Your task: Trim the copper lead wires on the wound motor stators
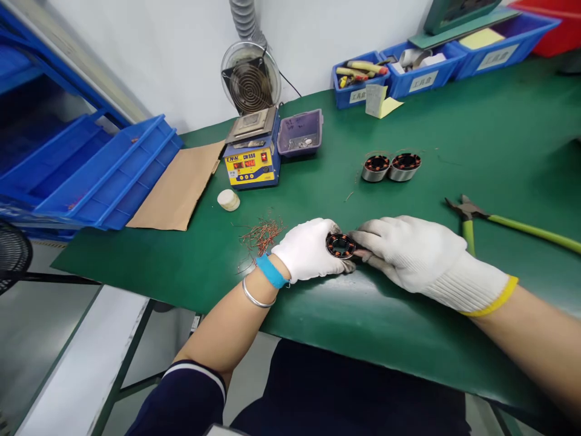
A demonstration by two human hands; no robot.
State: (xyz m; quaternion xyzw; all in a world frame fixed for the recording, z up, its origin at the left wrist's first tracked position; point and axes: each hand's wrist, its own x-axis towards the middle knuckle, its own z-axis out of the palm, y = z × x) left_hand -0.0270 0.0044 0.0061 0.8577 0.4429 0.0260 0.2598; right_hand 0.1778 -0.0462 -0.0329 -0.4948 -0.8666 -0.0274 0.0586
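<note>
My left hand (313,249), in a white glove, is wrapped round a motor stator (341,246), a ring with a black inside and copper windings. The stator's open face points up. From the other side, my right hand (403,251), gloved too, has its fingertips pinched at the stator's right edge; whether they hold a wire there is too small to see. Left of my left hand lies a heap of copper wire clippings (263,236). Two more stators (376,168) with silvery outer rings stand side by side beyond my hands.
Green-handled cutters (472,212) lie at the right. Behind are a yellow-and-blue heating unit (252,163), a purple tray (299,133) and a round fan (251,82). Blue tool boxes (358,97) line the wall. Cardboard (177,188) and blue bins (113,175) are at left.
</note>
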